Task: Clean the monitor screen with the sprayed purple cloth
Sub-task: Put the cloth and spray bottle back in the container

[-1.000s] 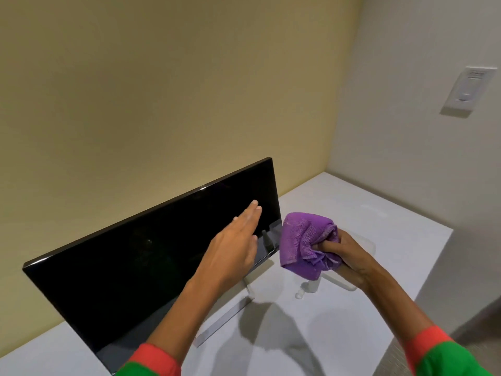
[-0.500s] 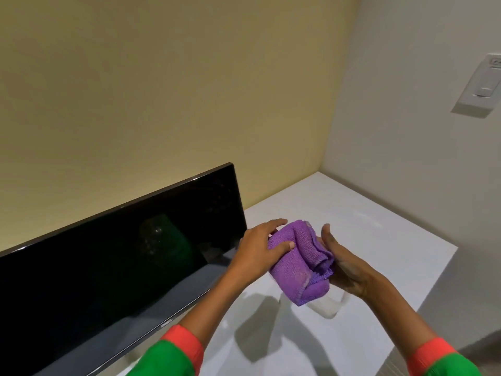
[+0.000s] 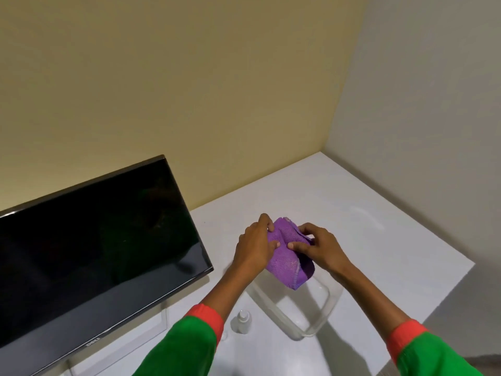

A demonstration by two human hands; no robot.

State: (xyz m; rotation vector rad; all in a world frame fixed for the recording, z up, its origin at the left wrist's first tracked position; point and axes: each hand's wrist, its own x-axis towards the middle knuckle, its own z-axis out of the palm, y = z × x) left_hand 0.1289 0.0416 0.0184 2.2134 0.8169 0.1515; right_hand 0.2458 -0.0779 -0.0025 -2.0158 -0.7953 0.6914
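A bunched purple cloth [image 3: 287, 263] hangs in the air between both my hands, over the white table. My left hand [image 3: 254, 245] pinches its left side with thumb and fingers. My right hand [image 3: 315, 246] grips its right side, thumb on top. The black monitor screen [image 3: 92, 256] stands to the left on its stand, tilted back, dark and switched off. Neither hand touches the screen; the cloth is a short way right of its right edge.
A clear plastic container [image 3: 324, 308] sits on the white table [image 3: 366, 240] right under the cloth. A small clear spray bottle [image 3: 242, 320] stands beside it, near my left sleeve. Walls close the corner behind and to the right.
My left hand left the screen and took hold of the cloth. Both hands now work the cloth together. The view dropped, bringing the container and bottle into sight.
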